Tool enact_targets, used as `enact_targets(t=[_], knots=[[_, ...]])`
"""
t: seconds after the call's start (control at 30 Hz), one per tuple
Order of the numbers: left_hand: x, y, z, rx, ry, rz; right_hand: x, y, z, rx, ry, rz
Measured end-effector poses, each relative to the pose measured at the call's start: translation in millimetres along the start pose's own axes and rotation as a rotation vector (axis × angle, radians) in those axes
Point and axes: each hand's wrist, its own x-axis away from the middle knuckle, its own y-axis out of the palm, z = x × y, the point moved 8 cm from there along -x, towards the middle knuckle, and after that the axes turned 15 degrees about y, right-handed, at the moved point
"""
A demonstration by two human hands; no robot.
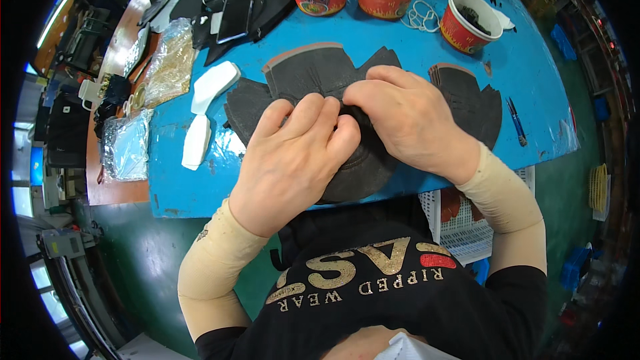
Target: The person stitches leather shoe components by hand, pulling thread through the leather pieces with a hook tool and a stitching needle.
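Note:
A dark grey, leather-like piece (363, 177) with flared lobes and a rounded near edge lies in front of me at the blue table's near side. My left hand (293, 153) is closed at its middle, fingers bent and fingertips pressed together on it. Beside it, my right hand (417, 117) pinches the same piece with curled fingers. What sits between the fingertips is hidden. Beyond my hands, a stack of similar dark pieces (310, 67) shows a reddish-brown far edge. Another such stack (467, 100) lies right of my right hand.
Paper tubs (385, 10) stand at the back, some holding small dark bits. White cut pieces (215, 87) lie left, near a phone (236, 15) on black material. A blue pen (517, 122) rests at right. Under the table edge is a white plastic basket (463, 233).

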Motion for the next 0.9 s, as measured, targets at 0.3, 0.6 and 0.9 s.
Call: enact_targets(t=[0.3,0.6,0.9], knots=[[35,-32,1,0.144,-0.208,0.547,20,-43,2,-0.385,0.276,0.271],[70,7,17,1.286,-0.555,0.820,46,-17,-43,-0.802,0.328,-0.041],[63,-14,13,1.045,-0.348,0.760,37,-17,-60,-0.477,0.061,-0.022]])
